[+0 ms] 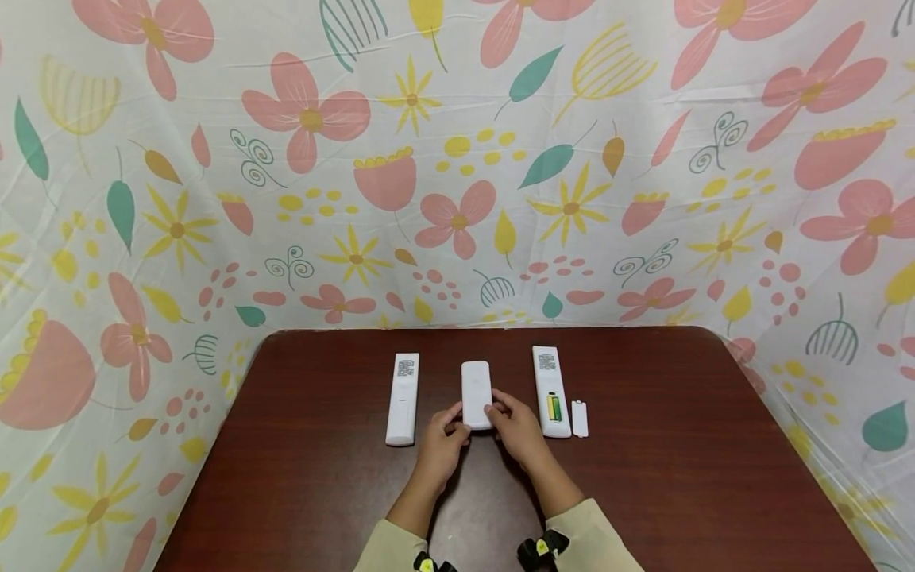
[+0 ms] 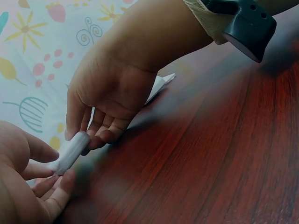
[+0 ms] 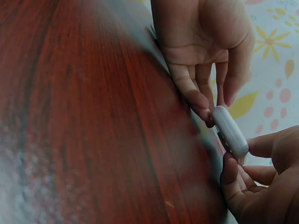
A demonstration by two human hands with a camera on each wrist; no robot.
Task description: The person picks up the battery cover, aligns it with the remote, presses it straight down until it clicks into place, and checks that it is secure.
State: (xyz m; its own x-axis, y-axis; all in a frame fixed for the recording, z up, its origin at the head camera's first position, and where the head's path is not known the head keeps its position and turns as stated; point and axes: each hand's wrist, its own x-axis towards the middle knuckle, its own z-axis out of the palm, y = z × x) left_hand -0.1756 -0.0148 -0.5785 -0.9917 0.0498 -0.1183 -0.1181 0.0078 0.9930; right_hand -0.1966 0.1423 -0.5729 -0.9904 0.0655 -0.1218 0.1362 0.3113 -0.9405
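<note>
Both hands hold a small white remote-like object [image 1: 476, 396] at the middle of the table. The left hand [image 1: 441, 446] pinches its lower left corner, and the right hand [image 1: 518, 429] grips its lower right side. In the left wrist view the white object [image 2: 71, 153] shows its end between the left hand [image 2: 112, 88] and the right hand [image 2: 23, 172]. From the right wrist view, its rounded end [image 3: 231, 132] lies between the fingers of the right hand [image 3: 201, 51] and the left hand [image 3: 271, 182].
A long white remote [image 1: 403, 400] lies left of the hands. To the right, another white remote [image 1: 551, 381] shows green and yellow batteries [image 1: 554, 407] in its uncovered compartment, with a small white cover [image 1: 580, 419] beside it. Floral cloth [image 1: 457, 262] hangs behind the brown table [image 1: 300, 477].
</note>
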